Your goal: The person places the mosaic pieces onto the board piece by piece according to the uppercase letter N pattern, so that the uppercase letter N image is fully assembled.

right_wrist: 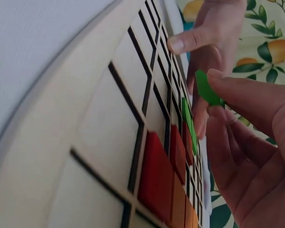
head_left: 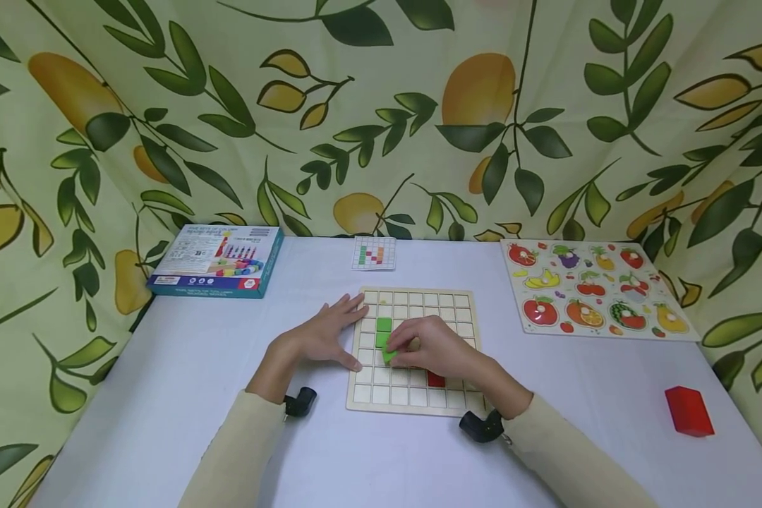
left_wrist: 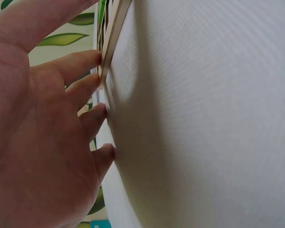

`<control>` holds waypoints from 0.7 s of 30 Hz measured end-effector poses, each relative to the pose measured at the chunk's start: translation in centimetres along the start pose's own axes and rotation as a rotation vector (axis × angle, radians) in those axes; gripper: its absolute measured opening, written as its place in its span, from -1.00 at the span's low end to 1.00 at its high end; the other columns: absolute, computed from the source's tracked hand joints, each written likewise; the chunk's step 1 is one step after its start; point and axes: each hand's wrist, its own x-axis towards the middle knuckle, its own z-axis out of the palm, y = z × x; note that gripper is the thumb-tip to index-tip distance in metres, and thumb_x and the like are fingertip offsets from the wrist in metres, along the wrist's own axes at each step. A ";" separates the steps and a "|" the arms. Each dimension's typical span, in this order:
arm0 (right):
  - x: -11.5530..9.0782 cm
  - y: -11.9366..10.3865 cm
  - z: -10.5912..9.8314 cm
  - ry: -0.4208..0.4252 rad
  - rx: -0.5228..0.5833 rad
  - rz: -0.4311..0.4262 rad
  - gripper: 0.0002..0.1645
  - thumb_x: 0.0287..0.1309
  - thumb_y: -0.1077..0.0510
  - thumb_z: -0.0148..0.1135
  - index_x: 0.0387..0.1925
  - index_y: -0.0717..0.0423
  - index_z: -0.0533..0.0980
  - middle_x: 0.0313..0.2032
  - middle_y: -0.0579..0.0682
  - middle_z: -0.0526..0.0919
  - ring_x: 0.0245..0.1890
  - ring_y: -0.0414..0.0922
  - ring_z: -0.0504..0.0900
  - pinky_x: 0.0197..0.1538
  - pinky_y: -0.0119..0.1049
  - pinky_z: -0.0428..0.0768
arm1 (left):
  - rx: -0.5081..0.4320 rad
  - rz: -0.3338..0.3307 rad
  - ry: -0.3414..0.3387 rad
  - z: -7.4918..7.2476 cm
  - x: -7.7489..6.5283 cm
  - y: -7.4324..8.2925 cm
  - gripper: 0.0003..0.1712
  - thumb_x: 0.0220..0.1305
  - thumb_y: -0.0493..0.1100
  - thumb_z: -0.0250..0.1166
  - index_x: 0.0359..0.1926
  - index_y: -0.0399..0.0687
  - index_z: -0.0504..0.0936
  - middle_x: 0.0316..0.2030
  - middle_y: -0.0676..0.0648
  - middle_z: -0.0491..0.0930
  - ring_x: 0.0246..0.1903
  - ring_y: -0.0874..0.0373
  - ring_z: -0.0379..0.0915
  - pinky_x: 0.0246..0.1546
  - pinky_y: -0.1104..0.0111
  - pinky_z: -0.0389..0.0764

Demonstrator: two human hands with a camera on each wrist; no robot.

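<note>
My right hand (head_left: 434, 346) pinches a small green square tile (right_wrist: 208, 88) between thumb and fingertips, just above the wooden grid board (head_left: 413, 409). Two green tiles (head_left: 384, 324) lie in neighbouring squares near the board's left side. In the right wrist view, red tiles (right_wrist: 154, 175) and orange tiles (right_wrist: 178, 204) sit in the grid, mostly hidden by my right hand in the head view. My left hand (head_left: 324, 331) has its fingers spread, with fingertips and thumb touching the board's left edge; in the left wrist view its palm (left_wrist: 42, 137) faces the camera.
Behind the board lies a small pattern card (head_left: 373, 254) with a coloured grid. A printed game box (head_left: 216, 261) is at the back left, a fruit puzzle board (head_left: 603, 289) at the back right. A red block (head_left: 688, 411) stands near the right table edge.
</note>
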 end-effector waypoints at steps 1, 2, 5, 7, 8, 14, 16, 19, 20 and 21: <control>0.1 -0.1 0.2 0.001 -0.018 -0.003 -0.87 0.10 0.14 0.52 -0.26 -0.05 0.79 -0.17 -0.19 0.80 -0.23 -0.35 0.67 -0.12 -0.47 0.67 | 0.001 0.001 0.000 0.0 0.0 0.0 0.27 -0.05 0.16 0.61 0.60 -0.02 0.12 0.67 0.02 -0.16 0.68 -0.06 -0.39 0.66 -0.11 -0.23; 0.2 -0.2 0.3 0.003 -0.036 -0.005 -0.88 0.10 0.14 0.53 -0.26 -0.06 0.79 -0.18 -0.21 0.80 -0.24 -0.36 0.66 -0.12 -0.48 0.67 | 0.001 0.003 0.000 0.0 0.0 -0.1 0.28 -0.05 0.16 0.61 0.60 -0.02 0.12 0.67 0.02 -0.16 0.68 -0.06 -0.39 0.66 -0.11 -0.23; 0.5 -0.4 0.7 0.017 -0.104 -0.020 -0.89 0.11 0.13 0.53 -0.28 -0.08 0.79 -0.21 -0.24 0.79 -0.22 -0.36 0.66 -0.08 -0.45 0.66 | -0.003 0.007 0.000 0.0 0.0 -0.1 0.28 -0.05 0.16 0.61 0.60 -0.02 0.13 0.67 0.02 -0.16 0.68 -0.07 -0.39 0.66 -0.11 -0.23; 0.6 -0.5 0.9 0.027 -0.138 -0.009 -0.90 0.10 0.11 0.53 -0.29 -0.11 0.78 -0.23 -0.28 0.79 -0.18 -0.36 0.67 -0.01 -0.40 0.65 | -0.004 0.008 0.001 0.0 0.0 0.0 0.28 -0.05 0.16 0.61 0.60 -0.02 0.13 0.67 0.02 -0.16 0.68 -0.07 -0.38 0.66 -0.12 -0.23; 0.6 -0.5 1.1 0.029 -0.142 -0.002 -0.90 0.09 0.11 0.54 -0.30 -0.11 0.78 -0.24 -0.29 0.78 -0.17 -0.35 0.68 0.00 -0.38 0.65 | -0.006 0.008 0.001 0.0 0.0 0.0 0.28 -0.05 0.16 0.61 0.60 -0.02 0.13 0.67 0.02 -0.16 0.68 -0.07 -0.38 0.66 -0.11 -0.23; 0.8 -0.2 1.6 0.035 -0.171 0.009 -0.89 0.06 0.09 0.56 -0.33 -0.13 0.77 -0.28 -0.30 0.76 -0.18 -0.34 0.66 -0.01 -0.37 0.64 | -0.005 0.006 0.006 -0.1 0.0 0.0 0.28 -0.06 0.15 0.61 0.60 -0.02 0.13 0.67 0.02 -0.15 0.68 -0.07 -0.38 0.66 -0.11 -0.23; 0.9 -0.2 1.7 0.040 -0.185 0.004 -0.88 0.04 0.08 0.57 -0.33 -0.15 0.76 -0.29 -0.30 0.75 -0.21 -0.34 0.64 -0.04 -0.39 0.63 | -0.008 0.002 0.007 0.0 0.0 0.0 0.27 -0.06 0.15 0.61 0.60 -0.01 0.13 0.67 0.02 -0.15 0.68 -0.06 -0.38 0.66 -0.11 -0.23; 1.1 -0.1 1.9 0.051 -0.193 -0.004 -0.86 0.00 0.09 0.60 -0.35 -0.15 0.76 -0.30 -0.30 0.74 -0.23 -0.34 0.62 -0.08 -0.43 0.62 | -0.016 -0.003 0.006 0.0 0.0 0.0 0.27 -0.05 0.14 0.61 0.60 -0.01 0.13 0.67 0.03 -0.15 0.68 -0.05 -0.39 0.66 -0.10 -0.24; 1.2 -0.1 2.0 0.054 -0.194 -0.005 -0.86 -0.01 0.09 0.60 -0.36 -0.15 0.76 -0.30 -0.29 0.74 -0.24 -0.34 0.62 -0.09 -0.44 0.61 | -0.017 -0.005 0.005 0.0 0.0 -0.1 0.27 -0.05 0.13 0.62 0.60 0.00 0.13 0.67 0.04 -0.15 0.68 -0.05 -0.39 0.66 -0.10 -0.24; 1.2 -0.1 2.0 0.054 -0.195 -0.007 -0.85 -0.01 0.10 0.61 -0.36 -0.14 0.76 -0.30 -0.29 0.74 -0.24 -0.34 0.61 -0.10 -0.45 0.61 | -0.018 -0.006 0.005 0.0 0.0 -0.1 0.27 -0.05 0.13 0.61 0.60 0.00 0.13 0.67 0.04 -0.15 0.68 -0.05 -0.39 0.66 -0.10 -0.24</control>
